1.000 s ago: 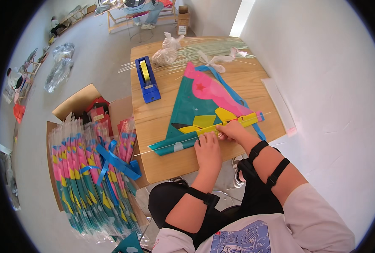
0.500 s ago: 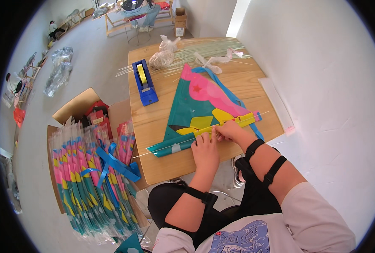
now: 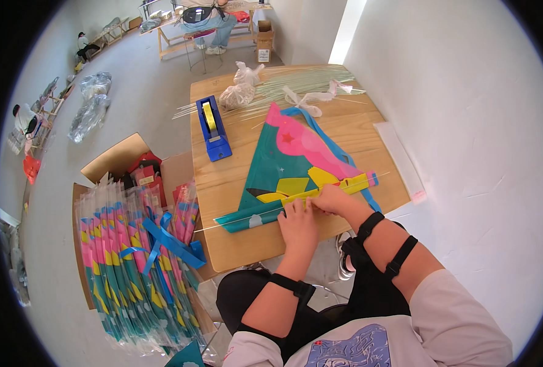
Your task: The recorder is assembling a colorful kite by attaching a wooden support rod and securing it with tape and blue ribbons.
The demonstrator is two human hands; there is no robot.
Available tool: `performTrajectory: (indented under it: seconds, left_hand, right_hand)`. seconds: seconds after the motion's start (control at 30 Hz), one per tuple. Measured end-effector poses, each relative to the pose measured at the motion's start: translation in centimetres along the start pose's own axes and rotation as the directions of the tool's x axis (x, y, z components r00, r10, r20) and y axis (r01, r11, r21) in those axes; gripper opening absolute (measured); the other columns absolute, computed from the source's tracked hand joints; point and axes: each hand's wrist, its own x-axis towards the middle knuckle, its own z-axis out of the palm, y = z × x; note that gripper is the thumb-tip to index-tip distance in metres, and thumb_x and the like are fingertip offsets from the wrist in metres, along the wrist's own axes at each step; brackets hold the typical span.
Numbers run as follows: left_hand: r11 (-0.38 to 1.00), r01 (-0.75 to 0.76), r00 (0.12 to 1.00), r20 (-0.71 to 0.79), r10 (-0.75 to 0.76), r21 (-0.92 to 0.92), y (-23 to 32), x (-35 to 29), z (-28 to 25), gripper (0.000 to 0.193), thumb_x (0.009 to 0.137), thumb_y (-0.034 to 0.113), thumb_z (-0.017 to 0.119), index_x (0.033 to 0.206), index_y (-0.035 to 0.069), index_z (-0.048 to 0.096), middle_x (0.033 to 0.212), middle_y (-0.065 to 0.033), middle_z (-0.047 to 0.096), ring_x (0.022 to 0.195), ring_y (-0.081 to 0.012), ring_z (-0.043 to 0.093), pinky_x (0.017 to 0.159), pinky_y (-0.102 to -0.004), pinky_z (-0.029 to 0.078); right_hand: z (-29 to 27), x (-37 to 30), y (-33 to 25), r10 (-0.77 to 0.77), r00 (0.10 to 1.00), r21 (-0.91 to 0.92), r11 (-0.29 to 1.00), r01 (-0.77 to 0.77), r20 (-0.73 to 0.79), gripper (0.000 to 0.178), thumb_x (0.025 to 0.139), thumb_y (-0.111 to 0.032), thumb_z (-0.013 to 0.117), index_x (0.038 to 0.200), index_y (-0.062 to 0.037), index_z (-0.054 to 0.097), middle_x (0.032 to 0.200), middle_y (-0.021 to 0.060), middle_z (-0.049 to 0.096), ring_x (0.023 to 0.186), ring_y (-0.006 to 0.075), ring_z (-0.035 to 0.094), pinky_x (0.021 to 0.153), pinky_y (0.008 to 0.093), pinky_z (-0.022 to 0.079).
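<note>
Across the table toward its near edge, the glossy triangular sheet lies as before, a thin pale rod along its fold. We see the left hand, bent fingers slightly spread on the fold; the right hand hides its fingertips, so we cannot tell whether they pinch.

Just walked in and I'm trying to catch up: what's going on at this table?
A person's left hand and right hand are close together on the near edge of a teal, pink and yellow sheet. A thin rod lies along that edge, showing past both ends. The sheet is spread on a wooden table, with a blue tape dispenser to its left and pale rods beyond it.
</note>
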Motion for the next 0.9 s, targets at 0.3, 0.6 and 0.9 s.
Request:
performTrajectory:
  seconds: [0.3, 0.6, 0.9]
  left_hand:
    - [0.999, -0.029, 0.999, -0.028, 0.029, 0.014, -0.4, -0.1, 0.3, 0.056, 0.091, 0.018, 0.067, 0.147, 0.013, 0.065, 0.124, -0.0077, 0.06, 0.116, -0.0298, 0.057, 0.091, -0.0441, 0.049]
    - [0.996, 0.005, 0.998, 0.059, -0.01, 0.087, -0.2, 0.0, 0.5, 0.056, 0.096, 0.022, 0.062, 0.149, 0.006, 0.061, 0.124, -0.006, 0.059, 0.119, -0.0266, 0.055, 0.103, -0.0466, 0.049]
    - [0.993, 0.013, 0.99, 0.137, -0.029, 0.116, 0.2, 0.1, 0.1, 0.057, 0.095, 0.021, 0.065, 0.15, 0.006, 0.061, 0.129, -0.0057, 0.057, 0.123, -0.0262, 0.053, 0.108, -0.0484, 0.049]
  right_hand:
    - [1.1, -1.2, 1.1, 0.035, 0.996, 0.143, 0.99, -0.023, -0.081, 0.039, 0.093, -0.035, 0.076, 0.07, -0.0038, 0.072, 0.059, 0.0056, 0.062, 0.048, 0.0161, 0.057, 0.045, 0.033, 0.043]
    - [-1.2, 0.3, 2.1, 0.202, 0.955, 0.58, 0.761, -0.291, 0.216, 0.017, 0.093, -0.024, 0.077, 0.085, -0.0109, 0.069, 0.067, -0.0027, 0.055, 0.051, 0.0104, 0.051, 0.043, 0.0283, 0.031]
    - [-3.5, 1.1, 1.5, 0.095, 0.906, 0.785, 0.467, -0.407, 0.413, 0.014, 0.106, -0.028, 0.068, 0.103, -0.0138, 0.065, 0.068, -0.012, 0.042, 0.053, 0.0002, 0.039, 0.045, 0.0198, 0.024]
